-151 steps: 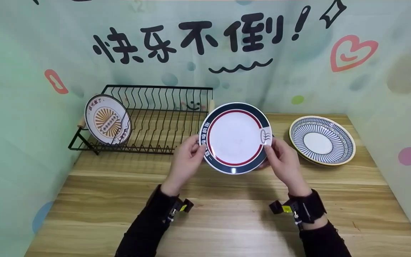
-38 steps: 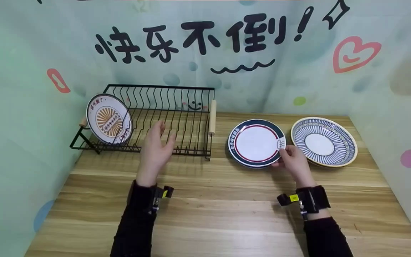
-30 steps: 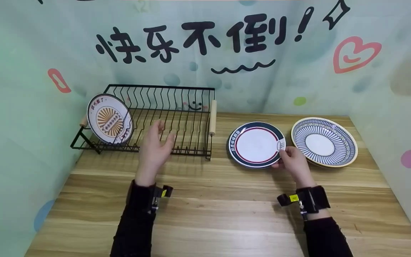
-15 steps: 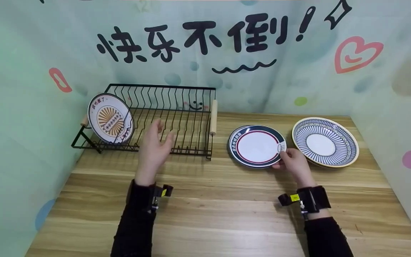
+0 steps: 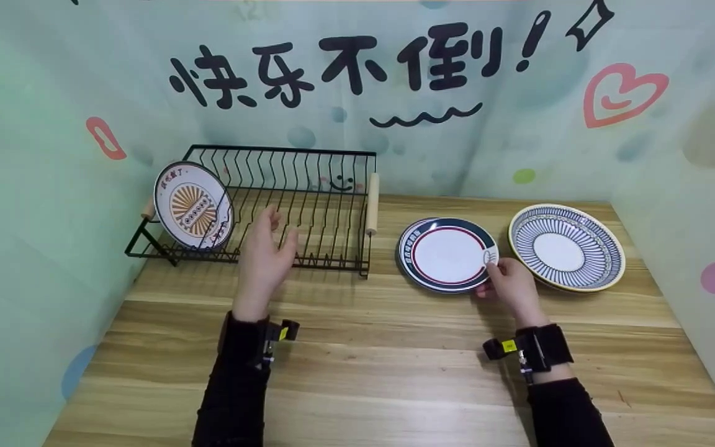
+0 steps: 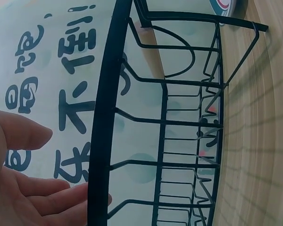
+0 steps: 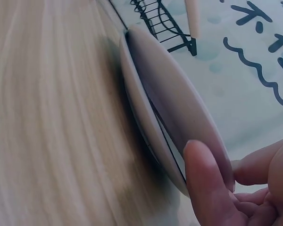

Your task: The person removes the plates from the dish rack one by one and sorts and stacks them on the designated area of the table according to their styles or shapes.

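My right hand (image 5: 512, 285) pinches the right edge of a white plate (image 5: 447, 254) with a dark green rim and a red ring. In the right wrist view this upper plate (image 7: 179, 89) sits tilted over a lower plate (image 7: 141, 103), with a gap on the hand's side; thumb and fingers grip only the upper one. The lower plate is mostly hidden from the head view. My left hand (image 5: 264, 254) holds nothing, its fingers loosely extended in front of the black wire dish rack (image 5: 308, 268). In the left wrist view its fingertips pass behind the rack's bar (image 6: 101, 122); contact is unclear.
A white plate with an orange sunburst (image 5: 193, 208) stands tilted in the rack's left end. Right of the held plate lies a blue-striped dish (image 5: 559, 249) with a yellowish rim, apparently stacked on another. A printed curtain (image 5: 345, 68) closes off the back of the wooden table (image 5: 364, 372).
Both hands held the green-rimmed plate up earlier. The right hand has since lowered it rightward onto the other plate, its far edge sinking lately. The left hand let go and moved left.
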{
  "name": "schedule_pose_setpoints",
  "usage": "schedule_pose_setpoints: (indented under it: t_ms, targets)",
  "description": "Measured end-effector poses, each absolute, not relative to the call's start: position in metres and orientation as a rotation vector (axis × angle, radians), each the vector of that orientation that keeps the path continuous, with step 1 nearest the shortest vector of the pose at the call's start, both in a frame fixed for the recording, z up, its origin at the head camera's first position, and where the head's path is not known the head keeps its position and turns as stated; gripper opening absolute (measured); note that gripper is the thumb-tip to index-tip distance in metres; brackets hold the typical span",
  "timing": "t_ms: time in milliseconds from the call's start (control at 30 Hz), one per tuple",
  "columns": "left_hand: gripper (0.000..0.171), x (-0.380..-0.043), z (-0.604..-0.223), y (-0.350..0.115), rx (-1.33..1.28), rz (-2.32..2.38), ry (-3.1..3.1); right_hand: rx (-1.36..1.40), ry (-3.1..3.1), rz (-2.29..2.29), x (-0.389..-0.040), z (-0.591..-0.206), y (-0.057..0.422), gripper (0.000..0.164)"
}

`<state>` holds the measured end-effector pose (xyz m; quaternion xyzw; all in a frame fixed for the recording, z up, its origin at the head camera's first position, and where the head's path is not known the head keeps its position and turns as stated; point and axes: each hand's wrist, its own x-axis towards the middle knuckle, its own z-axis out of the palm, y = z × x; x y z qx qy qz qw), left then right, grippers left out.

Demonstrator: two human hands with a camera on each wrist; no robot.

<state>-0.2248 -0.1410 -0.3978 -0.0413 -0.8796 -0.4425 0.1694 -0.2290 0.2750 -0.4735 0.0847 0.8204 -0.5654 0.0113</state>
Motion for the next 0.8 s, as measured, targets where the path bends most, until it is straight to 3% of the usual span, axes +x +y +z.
schedule_pose_setpoints:
  t_ms: [800]
  targets:
    - [0.062, -0.2265, -0.3988, -0.1497, -0.081, -1.253, -2.422, 0.126, 2.718, -1.487, -0.2273, -0.4752, 0.2771, 0.036]
